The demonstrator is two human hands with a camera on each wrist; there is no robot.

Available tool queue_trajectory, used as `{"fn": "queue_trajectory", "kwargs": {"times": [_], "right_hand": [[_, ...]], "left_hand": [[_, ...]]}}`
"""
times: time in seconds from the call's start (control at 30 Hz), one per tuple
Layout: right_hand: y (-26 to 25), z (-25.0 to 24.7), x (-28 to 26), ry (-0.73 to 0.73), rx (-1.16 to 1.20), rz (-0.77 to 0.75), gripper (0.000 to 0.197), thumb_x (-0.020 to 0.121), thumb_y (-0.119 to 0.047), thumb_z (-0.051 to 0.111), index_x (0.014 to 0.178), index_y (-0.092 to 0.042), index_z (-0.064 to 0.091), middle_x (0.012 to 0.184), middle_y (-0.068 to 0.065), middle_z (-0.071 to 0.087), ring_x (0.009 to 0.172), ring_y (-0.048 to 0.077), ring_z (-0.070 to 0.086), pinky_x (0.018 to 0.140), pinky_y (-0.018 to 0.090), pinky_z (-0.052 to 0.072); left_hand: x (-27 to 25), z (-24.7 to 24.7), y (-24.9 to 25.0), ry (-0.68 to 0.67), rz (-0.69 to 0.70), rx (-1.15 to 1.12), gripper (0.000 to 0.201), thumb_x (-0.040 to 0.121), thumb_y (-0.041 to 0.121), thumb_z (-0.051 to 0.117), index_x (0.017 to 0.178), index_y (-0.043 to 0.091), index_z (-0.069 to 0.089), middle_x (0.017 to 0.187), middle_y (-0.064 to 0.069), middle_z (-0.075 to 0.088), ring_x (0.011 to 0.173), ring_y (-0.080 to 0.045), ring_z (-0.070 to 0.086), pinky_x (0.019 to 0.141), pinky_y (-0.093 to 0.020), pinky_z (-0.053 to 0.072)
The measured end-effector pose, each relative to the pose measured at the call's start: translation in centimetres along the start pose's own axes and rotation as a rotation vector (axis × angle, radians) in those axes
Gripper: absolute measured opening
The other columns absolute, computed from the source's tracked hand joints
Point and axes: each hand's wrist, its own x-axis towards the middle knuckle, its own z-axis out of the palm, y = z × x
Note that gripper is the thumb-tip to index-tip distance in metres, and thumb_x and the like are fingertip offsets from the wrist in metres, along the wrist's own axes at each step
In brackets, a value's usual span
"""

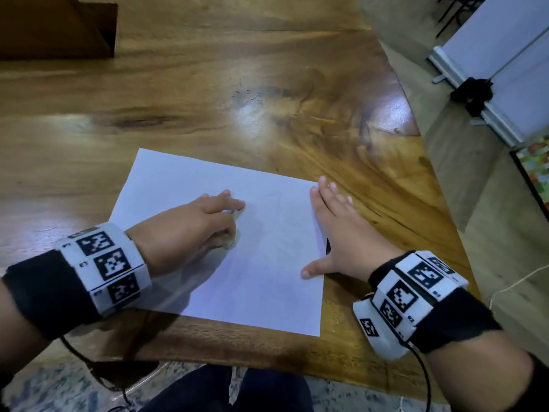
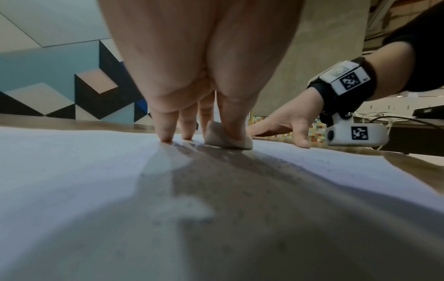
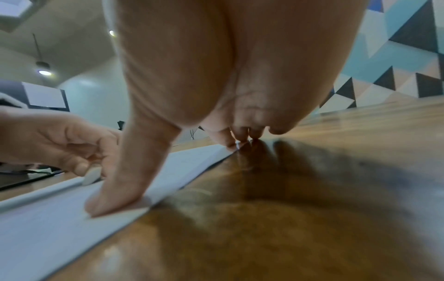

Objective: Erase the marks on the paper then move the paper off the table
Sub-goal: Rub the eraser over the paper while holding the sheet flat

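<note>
A white sheet of paper lies on the wooden table near its front edge. My left hand pinches a pale eraser and presses it on the middle of the sheet. Faint pencil marks and eraser crumbs show on the paper. My right hand lies flat with spread fingers on the sheet's right edge, its thumb on the paper and its other fingers reaching onto the wood.
A dark wooden box stands at the table's far left. The table's curved right edge drops to the floor, where a white board on a stand sits. My legs are under the front edge.
</note>
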Motion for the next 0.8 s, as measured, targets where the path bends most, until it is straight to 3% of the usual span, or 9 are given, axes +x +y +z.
{"fn": "queue_trajectory", "kwargs": {"times": [0.1,0.2,0.27,0.33,0.43,0.5,0.6,0.8], "right_hand": [[-0.4,0.1,0.1,0.009,-0.017,-0.014,0.136,0.064,-0.060,0.074,0.146,-0.009,-0.022,0.149,0.003,-0.037,0.138,0.014,-0.031,0.114,0.030,-0.017],[-1.1,0.1,0.4,0.023,-0.024,-0.058,0.132,0.067,-0.058,0.074,0.147,-0.011,-0.021,0.150,0.001,-0.037,0.139,0.013,-0.030,0.116,0.029,-0.013],[-1.7,0.2,0.6,0.014,0.021,-0.085,0.130,0.068,-0.056,0.074,0.148,-0.014,-0.019,0.151,-0.004,-0.034,0.140,0.010,-0.027,0.116,0.026,-0.008],[-2.1,0.3,0.6,0.027,0.039,-0.086,0.130,0.066,-0.058,0.074,0.149,-0.016,-0.017,0.153,-0.007,-0.030,0.141,0.010,-0.024,0.114,0.025,-0.006],[-2.5,0.3,0.7,0.054,0.030,-0.064,0.128,0.065,-0.060,0.074,0.150,-0.021,-0.014,0.154,-0.008,-0.026,0.142,0.012,-0.020,0.115,0.029,0.000],[-2.7,0.3,0.8,0.055,-0.002,-0.049,0.128,0.064,-0.063,0.072,0.150,-0.024,-0.015,0.155,-0.007,-0.025,0.143,0.015,-0.018,0.116,0.033,0.003],[-2.8,0.3,1.0,0.052,-0.036,-0.040,0.129,0.063,-0.065,0.071,0.149,-0.023,-0.015,0.155,-0.004,-0.024,0.143,0.018,-0.016,0.116,0.033,0.004],[-2.9,0.4,1.0,0.052,-0.034,-0.036,0.129,0.063,-0.064,0.073,0.150,-0.023,-0.014,0.155,-0.003,-0.022,0.143,0.019,-0.014,0.116,0.033,0.006]], "left_hand": [[-0.1,-0.1,0.1,0.041,-0.051,-0.066,0.013,0.084,-0.001,0.055,0.089,0.009,0.062,0.141,-0.006,0.042,0.138,-0.030,0.027,0.111,-0.038,0.014],[0.0,0.0,0.2,0.016,-0.040,-0.020,0.010,0.081,-0.001,0.057,0.086,0.007,0.061,0.135,-0.012,0.050,0.132,-0.033,0.037,0.108,-0.035,0.015],[0.5,-0.6,0.7,0.085,-0.110,-0.128,0.013,0.082,0.004,0.055,0.093,0.008,0.061,0.121,-0.008,0.058,0.119,-0.029,0.051,0.103,-0.027,0.030],[1.0,-1.3,1.1,0.108,-0.080,-0.115,0.014,0.080,0.007,0.058,0.093,0.010,0.063,0.111,-0.007,0.058,0.101,-0.029,0.056,0.087,-0.026,0.045],[2.9,-2.9,1.3,0.115,-0.085,-0.016,0.014,0.077,0.014,0.067,0.090,0.013,0.067,0.096,-0.008,0.055,0.084,-0.028,0.053,0.073,-0.024,0.036],[5.1,-3.7,1.7,0.145,-0.220,-0.049,0.021,0.079,0.020,0.065,0.099,0.014,0.065,0.089,-0.003,0.051,0.077,-0.022,0.048,0.068,-0.021,0.029],[7.8,-4.0,2.2,0.180,-0.351,-0.079,0.026,0.080,0.021,0.065,0.105,0.013,0.063,0.085,-0.003,0.058,0.077,-0.017,0.046,0.070,-0.022,0.032],[9.0,-3.4,3.1,0.141,-0.261,-0.034,0.016,0.080,0.015,0.061,0.095,0.009,0.066,0.085,-0.004,0.052,0.081,-0.024,0.051,0.072,-0.028,0.040]]}}
